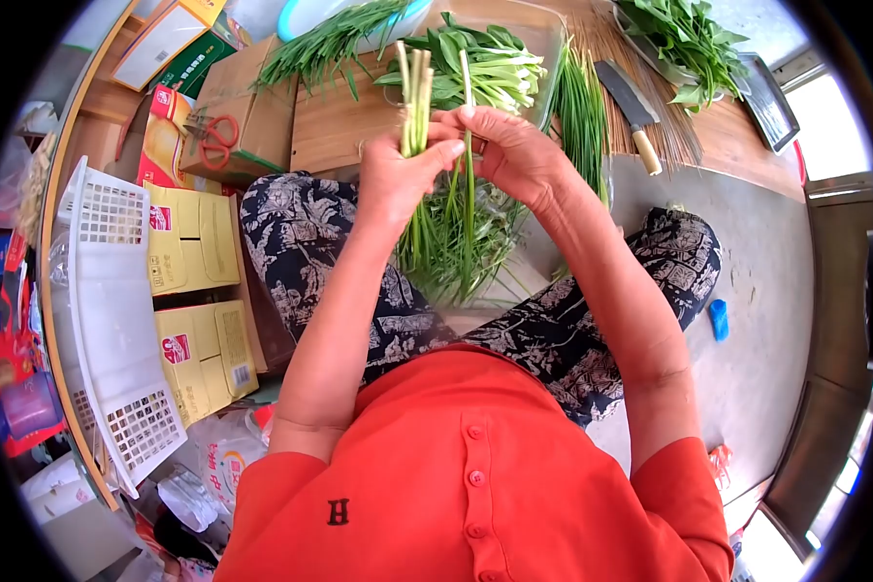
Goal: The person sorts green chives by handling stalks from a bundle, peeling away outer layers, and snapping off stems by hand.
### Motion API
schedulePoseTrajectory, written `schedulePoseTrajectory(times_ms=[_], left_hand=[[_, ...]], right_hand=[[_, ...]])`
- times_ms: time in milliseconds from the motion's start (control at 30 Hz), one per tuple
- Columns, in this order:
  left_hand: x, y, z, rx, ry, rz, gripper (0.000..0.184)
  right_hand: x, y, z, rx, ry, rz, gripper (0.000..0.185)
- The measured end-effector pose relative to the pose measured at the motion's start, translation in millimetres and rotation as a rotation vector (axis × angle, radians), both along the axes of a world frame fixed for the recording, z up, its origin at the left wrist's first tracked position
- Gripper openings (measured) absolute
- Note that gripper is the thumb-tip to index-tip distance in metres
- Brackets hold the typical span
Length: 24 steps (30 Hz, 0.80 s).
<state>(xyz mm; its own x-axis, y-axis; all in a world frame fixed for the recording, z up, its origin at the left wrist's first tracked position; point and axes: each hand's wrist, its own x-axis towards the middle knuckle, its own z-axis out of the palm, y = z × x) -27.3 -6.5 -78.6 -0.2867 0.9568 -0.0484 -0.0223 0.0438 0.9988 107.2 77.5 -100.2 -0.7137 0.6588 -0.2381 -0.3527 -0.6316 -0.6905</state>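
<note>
My left hand [393, 179] is closed around a bunch of thick pale-green stalks [417, 102], their cut-looking ends pointing up. Between the pinched fingers of my right hand [509, 150] is a single long green stalk [469, 199] with a white end, which looks like a scallion. My left thumb reaches close to that stalk. Below both hands hangs or lies a tangle of thin green leaves [451, 252]; where the held bunch ends in it is hidden. Just beyond my hands, leafy greens with white stems [500, 73] lie in a clear tray [556, 68].
A cleaver [630, 102] lies on thin brown sticks [684, 136], beside long green chives [582, 116]. More chives [335, 44] lie at the back left. Orange-handled scissors [218, 141] rest by a cardboard box [247, 97]. Leafy greens [684, 44] fill a container at right. A white basket [116, 301] stands left.
</note>
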Motion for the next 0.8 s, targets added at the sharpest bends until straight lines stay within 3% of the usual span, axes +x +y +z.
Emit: schedulePoseTrajectory(times_ms=[233, 300, 367, 500, 800], left_hand=[[5, 0, -2, -0.04, 0.075, 0.065, 0.012], [1, 0, -3, -0.064, 0.069, 0.089, 0.013], [-1, -1, -2, -0.048, -0.03, 0.136, 0.015], [-2, -1, -6, 0.001, -0.062, 0.099, 0.018], [-7, -4, -8, 0.02, -0.056, 0.112, 0.02]], right_hand=[[3, -14, 12, 0.02, -0.011, -0.052, 0.021], [6, -15, 4, 0.073, -0.05, -0.057, 0.02], [11, -19, 4, 0.281, -0.255, -0.03, 0.018], [12, -23, 6, 0.355, -0.324, -0.041, 0.015], [18, -20, -2, 0.158, -0.114, 0.007, 0.015]])
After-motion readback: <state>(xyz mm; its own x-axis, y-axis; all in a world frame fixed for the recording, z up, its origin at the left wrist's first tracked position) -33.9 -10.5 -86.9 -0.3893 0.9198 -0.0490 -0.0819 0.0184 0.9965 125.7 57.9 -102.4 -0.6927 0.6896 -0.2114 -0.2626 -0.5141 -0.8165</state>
